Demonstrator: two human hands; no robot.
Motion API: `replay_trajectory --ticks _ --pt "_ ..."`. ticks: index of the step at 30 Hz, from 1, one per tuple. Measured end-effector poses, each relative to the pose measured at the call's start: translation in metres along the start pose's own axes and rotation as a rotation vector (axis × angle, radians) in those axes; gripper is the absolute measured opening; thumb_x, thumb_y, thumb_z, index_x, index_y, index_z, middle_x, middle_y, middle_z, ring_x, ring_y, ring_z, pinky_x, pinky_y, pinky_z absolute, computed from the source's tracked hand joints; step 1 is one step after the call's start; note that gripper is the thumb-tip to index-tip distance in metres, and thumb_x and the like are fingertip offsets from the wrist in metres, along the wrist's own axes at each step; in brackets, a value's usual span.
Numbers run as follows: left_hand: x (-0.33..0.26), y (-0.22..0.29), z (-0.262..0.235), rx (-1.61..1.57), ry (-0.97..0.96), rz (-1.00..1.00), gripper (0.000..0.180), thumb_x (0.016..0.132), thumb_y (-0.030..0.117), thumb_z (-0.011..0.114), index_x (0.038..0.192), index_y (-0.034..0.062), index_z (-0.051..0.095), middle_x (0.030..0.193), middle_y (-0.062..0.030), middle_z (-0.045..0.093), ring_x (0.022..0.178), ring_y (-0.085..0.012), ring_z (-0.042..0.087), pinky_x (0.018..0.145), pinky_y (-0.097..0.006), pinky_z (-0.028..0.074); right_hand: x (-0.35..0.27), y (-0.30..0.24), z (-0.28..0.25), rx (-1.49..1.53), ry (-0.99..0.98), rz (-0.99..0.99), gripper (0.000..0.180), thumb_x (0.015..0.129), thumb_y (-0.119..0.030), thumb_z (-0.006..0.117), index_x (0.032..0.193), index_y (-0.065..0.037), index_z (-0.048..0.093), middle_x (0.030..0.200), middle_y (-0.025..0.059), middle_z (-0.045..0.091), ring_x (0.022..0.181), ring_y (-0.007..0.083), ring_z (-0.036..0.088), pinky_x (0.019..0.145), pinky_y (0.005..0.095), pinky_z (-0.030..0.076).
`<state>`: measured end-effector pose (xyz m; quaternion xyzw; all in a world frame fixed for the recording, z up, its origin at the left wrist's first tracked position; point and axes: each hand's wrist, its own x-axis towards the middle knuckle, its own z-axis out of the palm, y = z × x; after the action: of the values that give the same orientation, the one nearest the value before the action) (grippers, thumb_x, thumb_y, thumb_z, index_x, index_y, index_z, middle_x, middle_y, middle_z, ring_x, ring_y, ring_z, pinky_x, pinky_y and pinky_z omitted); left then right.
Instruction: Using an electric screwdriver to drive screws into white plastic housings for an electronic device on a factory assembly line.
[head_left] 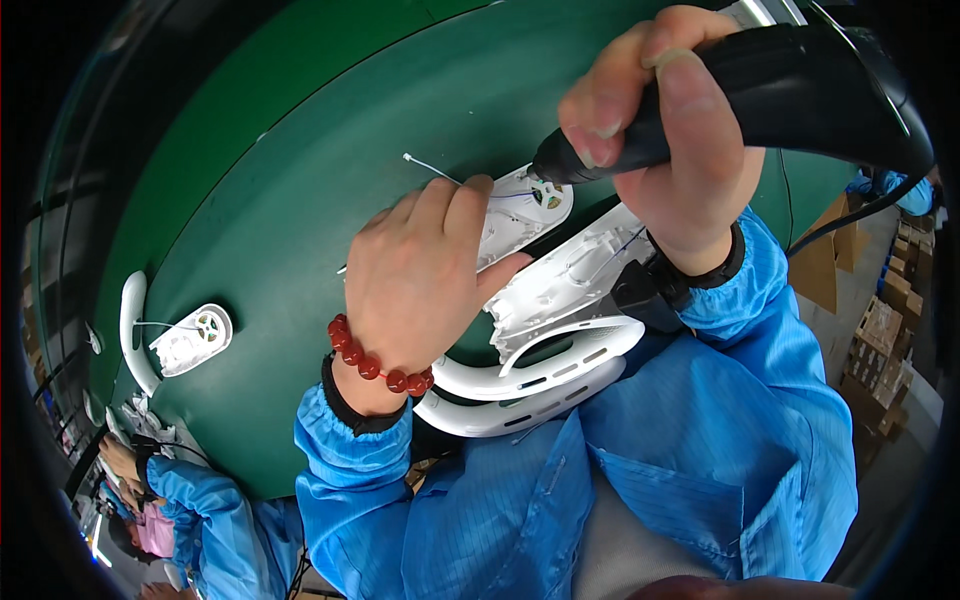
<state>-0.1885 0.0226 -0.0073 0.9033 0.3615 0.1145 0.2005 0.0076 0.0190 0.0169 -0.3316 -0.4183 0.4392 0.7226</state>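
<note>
**Black driver (760,105) at the end of a white housing (508,228)**

A green table (300,220) fills most of the scene, with the wearer's blue smock (690,440) along its near side. At the near left, 1 co-worker's blue sleeve (215,500) reaches the table edge. Stacked cartons (870,370) stand beyond the table on the right.

The right hand (675,130) is wrapped firmly around the driver, its tip pointing left to the housing's far right end, beside a round grille (547,195); I cannot tell whether they touch. The left hand (415,270) lies over the housing's left part on the table; whether its hidden fingers grip an edge, I cannot tell.

Just nearer lies a white open shell (565,275), then 2 curved white pieces (540,378) by the smock. Well to the left are 1 white arc (133,330) and 1 smaller-looking white part (195,345), joined by a wire. Red beads (365,367) circle the left wrist. A thin white strand (430,166) sticks out beyond the left hand's fingers.
</note>
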Motion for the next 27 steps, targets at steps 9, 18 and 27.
replay_trajectory --ticks 9,18,27 --pt "-0.001 -0.002 0.001 0.003 0.006 0.001 0.060 0.069 0.032 0.085 0.117 0.0035 0.062 0.099 -0.0107 0.067 0.084 -0.0302 0.068 0.070 -0.039 0.055 0.005 0.011 0.000 0.010 -0.039 -0.015 0.025 0.094 -0.017 0.069 0.091 -0.002 0.049 0.066 0.0118 0.060 0.052 0.0153 0.054 0.054 0.0309 0.048" --pt "0.004 0.001 -0.001 0.039 0.008 0.027 0.056 0.070 0.033 0.082 0.114 0.0028 0.064 0.094 -0.0098 0.065 0.084 -0.0283 0.067 0.070 -0.038 0.055 0.009 0.002 -0.005 -0.380 -0.213 -0.130 0.012 0.096 -0.017 0.058 0.093 -0.008 0.052 0.074 0.0052 0.061 0.058 0.0115 0.054 0.055 0.0288 0.045" --pt "0.001 0.003 -0.007 -0.070 -0.030 0.107 0.061 0.067 0.018 0.085 0.122 0.0024 0.064 0.112 -0.0132 0.067 0.100 -0.0338 0.063 0.086 -0.043 0.050 0.010 -0.094 -0.092 -0.216 -0.012 -0.298 0.022 0.103 -0.028 0.042 0.105 -0.011 0.056 0.081 0.0027 0.056 0.065 0.0119 0.048 0.064 0.0315 0.040"
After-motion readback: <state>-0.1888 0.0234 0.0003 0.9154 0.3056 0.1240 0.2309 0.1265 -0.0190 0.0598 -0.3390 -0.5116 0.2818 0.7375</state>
